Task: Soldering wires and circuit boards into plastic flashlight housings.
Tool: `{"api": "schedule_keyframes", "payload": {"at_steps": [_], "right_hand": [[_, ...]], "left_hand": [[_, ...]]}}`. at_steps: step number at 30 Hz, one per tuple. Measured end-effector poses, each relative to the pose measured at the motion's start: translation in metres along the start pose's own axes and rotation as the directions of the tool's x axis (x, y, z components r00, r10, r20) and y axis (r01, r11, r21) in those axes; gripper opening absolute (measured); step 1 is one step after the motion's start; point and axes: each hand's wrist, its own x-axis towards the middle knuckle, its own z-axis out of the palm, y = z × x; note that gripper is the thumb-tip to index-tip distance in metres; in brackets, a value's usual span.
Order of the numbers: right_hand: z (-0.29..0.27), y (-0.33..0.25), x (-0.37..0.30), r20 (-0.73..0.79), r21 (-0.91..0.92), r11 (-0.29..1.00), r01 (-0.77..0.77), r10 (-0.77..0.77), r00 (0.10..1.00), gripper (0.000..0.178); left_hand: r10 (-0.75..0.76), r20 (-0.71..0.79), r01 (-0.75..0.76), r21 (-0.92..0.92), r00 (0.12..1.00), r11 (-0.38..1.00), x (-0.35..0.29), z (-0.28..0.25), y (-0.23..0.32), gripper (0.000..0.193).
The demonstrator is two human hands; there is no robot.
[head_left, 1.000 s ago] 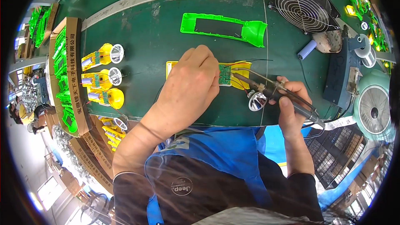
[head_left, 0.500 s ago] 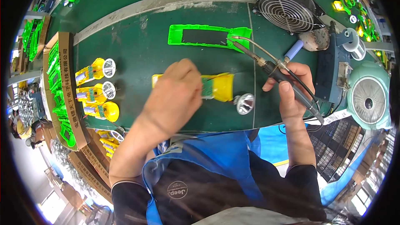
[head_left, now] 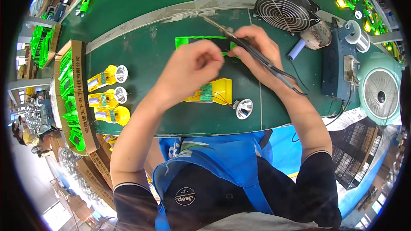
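Note:
My right hand point(head_left: 263, 53) is wrapped round a soldering iron point(head_left: 267, 63), whose bare metal tip points away to the far left. Its thumb and a fingertip come close to the right part of a bright green plastic frame point(head_left: 182, 41). My left hand point(head_left: 188, 66) is closed, thumb against curled fingers, above the frame's near side; whatever it pinches is hidden. Below it lies a yellow flashlight housing point(head_left: 222, 90) with a small green circuit board point(head_left: 206, 92), its left end partly covered by my left arm. Thin wires join the housing to a silver reflector point(head_left: 244, 109) on the green table.
Several yellow housings with reflectors point(head_left: 121, 74) stand at the left beside a cardboard box point(head_left: 81, 98) of green frames. Far right are a black fan point(head_left: 284, 13), a purple battery cell point(head_left: 296, 49), a blue soldering unit point(head_left: 336, 68) with a solder spool point(head_left: 357, 36), and a pale green fan point(head_left: 380, 94).
My right hand has moved left and away from me with the soldering iron, toward the green frame. My left hand has moved up off the yellow housing to the frame.

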Motion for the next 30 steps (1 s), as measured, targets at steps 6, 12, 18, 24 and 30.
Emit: {"api": "schedule_keyframes", "payload": {"at_steps": [6,12,18,24,30], "right_hand": [[-0.027,-0.017,-0.043,0.005,0.154,0.977,-0.148,0.149,0.989,0.027],[-0.034,-0.037,-0.037,-0.025,0.071,0.981,-0.183,0.185,0.982,0.025],[-0.039,-0.031,-0.024,0.083,0.439,0.69,-0.576,0.607,0.79,0.017],[-0.03,-0.032,-0.009,0.121,0.328,0.667,-0.668,0.672,0.73,0.016],[-0.026,-0.032,-0.005,0.108,0.227,0.69,-0.687,0.683,0.722,0.026]], "left_hand": [[-0.21,-0.04,0.205,-0.116,0.977,0.972,-0.022,-0.033,-0.024,0.004],[0.223,0.109,-0.249,0.457,0.969,0.854,0.006,-0.048,-0.02,0.009],[0.315,0.339,-0.461,0.604,0.887,0.65,0.019,-0.044,-0.027,0.011],[0.365,0.339,-0.497,0.642,0.867,0.584,0.02,-0.04,-0.036,0.01],[0.367,0.352,-0.507,0.647,0.861,0.57,0.021,-0.041,-0.035,0.009]]}}
